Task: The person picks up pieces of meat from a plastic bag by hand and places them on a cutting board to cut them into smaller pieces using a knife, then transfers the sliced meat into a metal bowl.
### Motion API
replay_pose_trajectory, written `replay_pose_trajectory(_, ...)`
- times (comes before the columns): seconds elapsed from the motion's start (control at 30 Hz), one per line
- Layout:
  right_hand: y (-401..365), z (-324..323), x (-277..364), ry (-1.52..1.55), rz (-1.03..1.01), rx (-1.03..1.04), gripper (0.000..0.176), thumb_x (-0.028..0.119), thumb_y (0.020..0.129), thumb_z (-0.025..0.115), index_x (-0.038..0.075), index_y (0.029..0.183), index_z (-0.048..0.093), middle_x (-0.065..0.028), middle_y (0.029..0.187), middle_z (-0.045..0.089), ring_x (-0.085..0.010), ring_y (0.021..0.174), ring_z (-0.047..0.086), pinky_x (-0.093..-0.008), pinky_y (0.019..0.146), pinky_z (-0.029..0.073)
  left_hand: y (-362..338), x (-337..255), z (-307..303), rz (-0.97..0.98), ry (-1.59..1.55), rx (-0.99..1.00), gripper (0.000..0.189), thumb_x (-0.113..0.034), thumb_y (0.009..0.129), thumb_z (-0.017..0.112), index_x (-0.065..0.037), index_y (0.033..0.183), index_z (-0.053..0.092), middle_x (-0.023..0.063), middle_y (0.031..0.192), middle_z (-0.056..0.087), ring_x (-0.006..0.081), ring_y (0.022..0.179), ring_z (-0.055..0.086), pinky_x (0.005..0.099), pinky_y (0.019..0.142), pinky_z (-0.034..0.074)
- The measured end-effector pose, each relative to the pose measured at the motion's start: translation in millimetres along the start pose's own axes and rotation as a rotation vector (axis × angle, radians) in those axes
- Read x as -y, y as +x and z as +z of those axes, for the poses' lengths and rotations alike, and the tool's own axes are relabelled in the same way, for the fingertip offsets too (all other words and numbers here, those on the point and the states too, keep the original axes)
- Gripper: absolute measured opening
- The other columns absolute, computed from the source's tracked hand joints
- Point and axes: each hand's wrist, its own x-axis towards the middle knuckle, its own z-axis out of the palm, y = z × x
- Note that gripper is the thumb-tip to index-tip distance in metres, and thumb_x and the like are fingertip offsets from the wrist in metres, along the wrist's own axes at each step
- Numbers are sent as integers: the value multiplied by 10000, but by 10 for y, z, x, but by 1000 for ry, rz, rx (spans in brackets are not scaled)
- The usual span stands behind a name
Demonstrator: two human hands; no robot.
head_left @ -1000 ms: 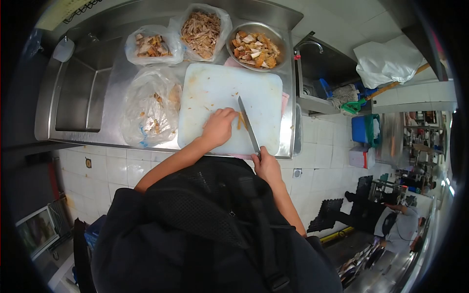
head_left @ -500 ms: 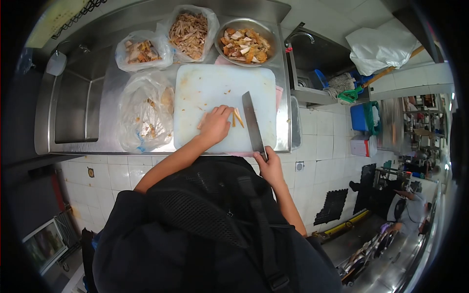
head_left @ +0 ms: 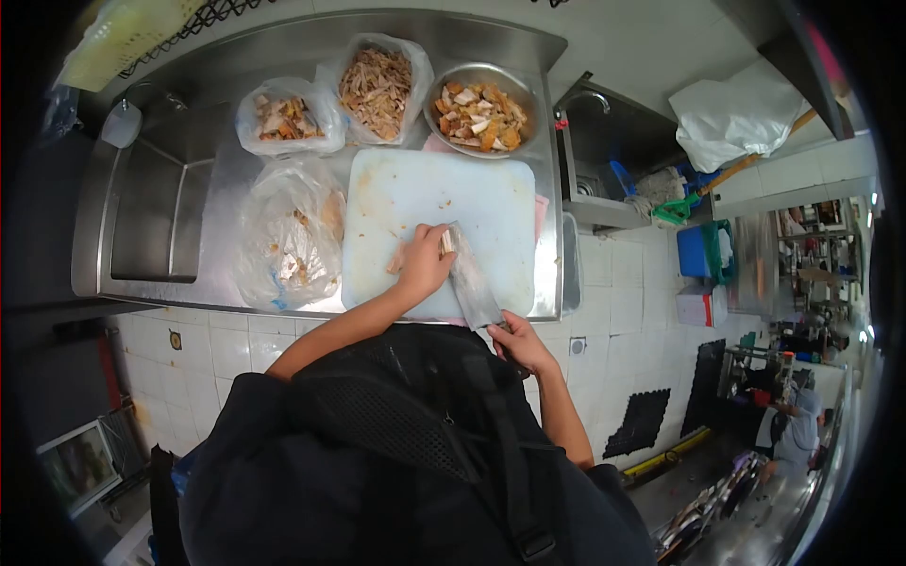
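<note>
On the white cutting board (head_left: 491, 193), my left hand (head_left: 427, 259) has its fingers closed around pale, brown-edged meat strips (head_left: 447, 243). A cleaver-like knife (head_left: 474, 288) is in my right hand (head_left: 522, 344), gripped by the handle at the board's near edge. Its broad blade lies tilted with its face showing, and the tip end is right beside my left fingers and the strips. Part of another meat piece (head_left: 397, 258) shows at the left of my left hand, which partly hides it. Small crumbs dot the board.
Behind the board stand a metal bowl (head_left: 529, 127) of cut meat and a plastic bag (head_left: 422, 71) of shredded meat. Another meat bag (head_left: 247, 127) and a clear bag with scraps (head_left: 269, 212) lie left. Sinks (head_left: 156, 217) flank the counter. A person (head_left: 800, 424) works far right.
The knife has swung left, its blade turning from edge-on to showing its face, and now meets my left hand. The loose strips on the board are now in my left fingers.
</note>
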Motion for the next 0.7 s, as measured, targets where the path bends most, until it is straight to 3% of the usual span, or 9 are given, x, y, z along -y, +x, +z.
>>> replay_pose_trajectory(0.23,338,400,1218,-226,-177,-46,214,201,1019,662,11,1010,563,-10,637,522,-111,478,515,-295,467,444,1094,4,-793,-76,-129,-330,438,-80,878,724,0,1302,645,151,1114,663,248,951,686,350,849,546)
replay_pose_trajectory(0.33,416,532,1544,-211,-265,-118,235,222,1013,674,9,1021,575,-11,661,534,-104,500,525,-291,479,446,2073,36,-1304,-11,-388,-401,402,-125,986,630,19,1361,621,174,1110,727,230,1012,685,336,894,529)
replay_pose_trajectory(0.4,444,544,1536,-225,-354,-243,270,217,991,696,5,1139,618,-50,719,601,-139,583,591,-321,547,501,2482,139,-1475,16,-444,-406,404,-155,1031,574,27,1391,600,174,1133,731,231,1002,678,340,903,523)
replay_pose_trajectory(0.43,467,497,1414,-232,-340,-233,270,217,991,696,5,1139,618,-50,719,601,-139,583,591,-321,547,501,2356,30,-1507,0,-447,-414,404,-155,1031,574,27,1391,600,174,1133,731,231,1002,678,340,903,523)
replay_pose_trajectory(0.5,503,333,1071,-427,-539,-491,371,199,962,718,23,1275,627,-114,814,671,-210,705,660,-363,678,556,2071,-200,-1510,12,-239,-341,378,-163,1030,587,35,1351,614,168,1115,729,233,974,670,346,906,521)
replay_pose_trajectory(0.53,379,299,1015,-537,-399,-540,456,179,928,734,31,1342,614,-175,941,725,-296,858,715,-399,806,569,1796,-162,-1439,85,-228,-248,343,-162,1021,615,39,1299,629,180,1108,726,254,988,681,346,914,519)
replay_pose_trajectory(0.57,402,221,738,-565,-392,-599,461,140,935,733,61,1369,601,-139,971,740,-213,851,703,-349,787,556,1479,-105,-1354,171,-184,-152,309,-143,1005,637,34,1258,639,169,1110,727,262,1035,691,361,927,524)
replay_pose_trajectory(0.63,385,164,327,-723,-359,-724,510,156,909,727,97,1401,605,-184,1249,714,-330,1000,722,-418,880,558,815,235,-1030,145,-97,44,292,-89,982,633,9,1257,659,137,1126,723,229,1081,690,359,951,540)
replay_pose_trajectory(0.7,242,277,362,-728,-322,-758,483,123,890,706,117,1366,625,-169,1229,685,-351,1067,686,-442,919,546,211,610,-686,178,-194,134,292,10,958,591,16,1242,658,132,1182,671,222,1086,664,338,924,546)
